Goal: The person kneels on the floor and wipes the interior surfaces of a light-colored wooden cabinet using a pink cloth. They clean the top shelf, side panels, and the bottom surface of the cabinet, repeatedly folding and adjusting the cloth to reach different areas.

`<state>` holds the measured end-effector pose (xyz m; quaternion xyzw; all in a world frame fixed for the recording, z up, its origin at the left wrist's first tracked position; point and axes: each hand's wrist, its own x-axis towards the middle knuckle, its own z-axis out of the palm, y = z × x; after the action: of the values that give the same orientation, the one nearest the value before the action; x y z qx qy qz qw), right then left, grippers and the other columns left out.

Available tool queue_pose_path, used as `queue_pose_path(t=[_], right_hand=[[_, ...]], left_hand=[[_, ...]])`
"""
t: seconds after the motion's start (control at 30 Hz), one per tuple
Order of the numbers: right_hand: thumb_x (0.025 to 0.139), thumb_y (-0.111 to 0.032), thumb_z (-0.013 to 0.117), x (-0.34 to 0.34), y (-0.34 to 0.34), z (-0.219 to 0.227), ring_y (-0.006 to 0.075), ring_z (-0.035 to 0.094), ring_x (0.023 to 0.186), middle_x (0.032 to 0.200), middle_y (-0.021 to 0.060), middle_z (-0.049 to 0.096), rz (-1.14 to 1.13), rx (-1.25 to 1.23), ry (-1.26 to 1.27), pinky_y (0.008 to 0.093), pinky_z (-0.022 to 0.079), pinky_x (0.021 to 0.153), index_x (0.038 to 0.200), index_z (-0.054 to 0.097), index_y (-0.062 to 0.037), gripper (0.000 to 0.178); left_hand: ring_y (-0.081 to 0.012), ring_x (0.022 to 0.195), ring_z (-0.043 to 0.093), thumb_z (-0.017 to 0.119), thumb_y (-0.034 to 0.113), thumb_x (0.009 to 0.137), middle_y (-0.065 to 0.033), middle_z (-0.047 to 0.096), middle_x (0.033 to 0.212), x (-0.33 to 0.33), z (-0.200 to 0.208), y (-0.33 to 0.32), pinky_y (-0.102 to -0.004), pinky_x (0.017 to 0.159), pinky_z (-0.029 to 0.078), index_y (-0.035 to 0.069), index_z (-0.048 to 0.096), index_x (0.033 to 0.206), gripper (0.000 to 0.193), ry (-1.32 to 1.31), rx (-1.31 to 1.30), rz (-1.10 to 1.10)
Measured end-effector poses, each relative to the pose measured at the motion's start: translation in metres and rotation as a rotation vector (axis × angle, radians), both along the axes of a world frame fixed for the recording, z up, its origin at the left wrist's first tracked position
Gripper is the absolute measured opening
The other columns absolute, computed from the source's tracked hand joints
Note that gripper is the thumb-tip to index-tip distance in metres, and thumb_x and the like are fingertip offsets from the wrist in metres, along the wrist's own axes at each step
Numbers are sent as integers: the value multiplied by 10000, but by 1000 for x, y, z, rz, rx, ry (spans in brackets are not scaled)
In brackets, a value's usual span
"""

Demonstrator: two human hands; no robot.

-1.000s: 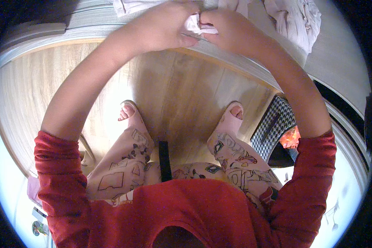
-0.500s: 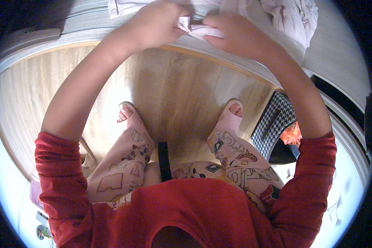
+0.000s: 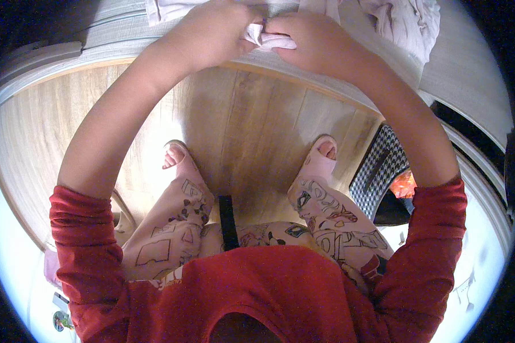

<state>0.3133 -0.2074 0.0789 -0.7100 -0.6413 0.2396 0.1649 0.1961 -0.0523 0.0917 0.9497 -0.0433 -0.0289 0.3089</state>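
Both hands are at the top of the view, over the near edge of a grey wood-grain surface (image 3: 117, 47). My left hand (image 3: 223, 35) is closed on a bunched piece of pale pink cloth (image 3: 276, 42). Close beside it, my right hand (image 3: 312, 41) pinches the same cloth, thumb below and fingers above. A short twisted fold shows between the two hands. More pale cloth (image 3: 161, 12) spreads on the surface behind my left hand, and my hands and arms hide much of it. Whether it is one piece cannot be made out.
Crumpled pale pink fabric (image 3: 405, 26) lies on the surface at the far right. A houndstooth-patterned bag or box (image 3: 377, 160) with something orange (image 3: 403, 186) stands on the wooden floor (image 3: 252, 131) at right. A dark strap (image 3: 228, 223) hangs before me.
My right hand has moved left, closer to my left hand, and the cloth between them shows shorter and more bunched. My left hand has hardly moved.
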Motion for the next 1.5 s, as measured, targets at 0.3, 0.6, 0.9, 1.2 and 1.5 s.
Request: queue_pose_path(t=[0.3,0.6,0.9,1.2,1.5], right_hand=[[739,-121,590,-4,7,11,331,601,759,833,161,626,-62,-130,62,395,468,682,943,599,-35,222],[724,-135,618,1,4,-3,328,601,761,850,154,616,-45,-38,47,392,464,664,982,583,-46,275],[726,-101,647,-22,22,3,326,590,792,861,158,595,-180,166,120,389,465,686,975,548,-15,281],[736,-138,646,-33,40,-2,333,596,807,857,149,617,-68,256,115,402,477,709,923,580,-65,211],[755,-137,637,-38,47,-2,331,591,804,863,128,615,-103,208,62,394,480,679,889,573,-68,164]], left_hand=[[-354,999,545,609,2,635,-200,564,1051,-7,-4,1,-382,861,459,-19,589,958,325,-175,68,-101],[-348,936,567,643,13,656,-195,573,984,-4,-2,4,-382,829,467,-20,591,899,251,-145,-71,-88],[-161,674,574,608,-37,746,-72,594,751,-31,-16,28,-268,641,468,10,546,906,178,75,-334,164],[-359,750,565,536,-60,700,-160,566,778,-72,-16,43,-372,663,478,-13,501,815,130,-54,-213,308],[-245,919,594,552,132,724,-78,600,978,-104,-39,8,-348,798,498,73,549,1133,413,-263,256,160]])
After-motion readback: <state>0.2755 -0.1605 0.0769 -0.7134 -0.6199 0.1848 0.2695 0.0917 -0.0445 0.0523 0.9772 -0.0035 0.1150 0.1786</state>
